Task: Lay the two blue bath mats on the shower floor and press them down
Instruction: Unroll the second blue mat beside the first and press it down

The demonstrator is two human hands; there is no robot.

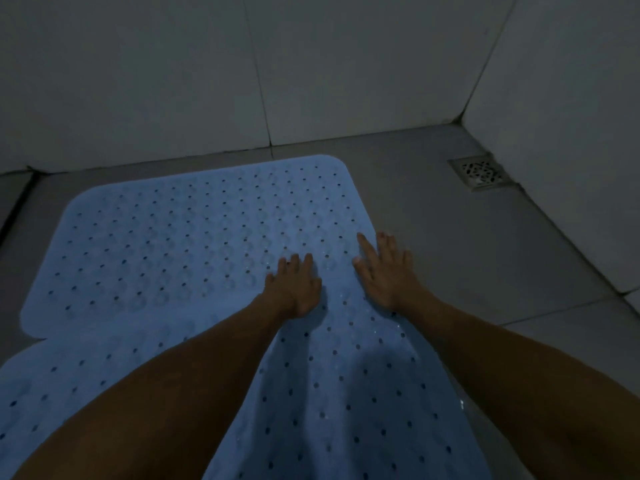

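At about nine o'clock from the middle of my view I see the far blue mat [166, 244] lying flat on the grey shower floor [450, 271], its rounded top corner reaching toward the wall at twelve o'clock. At seven o'clock the near blue mat [339, 393] lies below it and runs out of the bottom of the picture; the two mats meet along a seam at the left edge, though I cannot tell whether one overlaps the other.

Just right of centre my left hand [294, 289] rests palm down on the mat surface, fingers straight and close together, holding nothing. Beside it, toward three o'clock, my right hand [384, 271] lies flat too, fingers spread apart, pressing at the mat's right edge with the outer fingers reaching past it onto the floor tile. The hands are near each other but not touching.

At two o'clock a square metal drain [481, 172] sits in the floor corner, well apart from the mats. Pale tiled walls [138, 81] rise behind.
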